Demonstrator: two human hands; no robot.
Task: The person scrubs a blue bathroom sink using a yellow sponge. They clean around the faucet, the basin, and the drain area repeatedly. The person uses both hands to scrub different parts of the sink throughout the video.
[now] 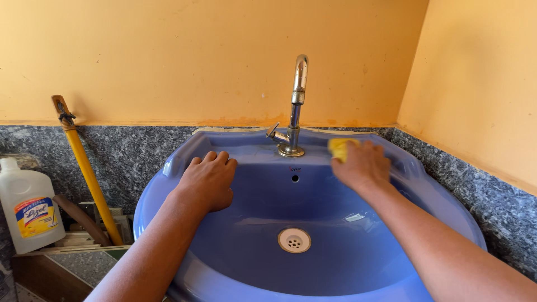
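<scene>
A blue wash basin (168, 196) is fixed to the wall below me, with a chrome tap (295, 106) at its back and a white drain (294, 240) in the bowl. My right hand (362, 165) presses a yellow sponge (339, 147) onto the basin's back ledge, just right of the tap. My left hand (208, 180) rests with curled fingers on the inner left slope of the bowl and holds nothing.
A yellow broom handle (89, 176) leans on the grey speckled wall tiles at the left. Beside it stands a white plastic bottle (28, 207) with a yellow label, above stacked boards. The orange wall turns a corner at the right.
</scene>
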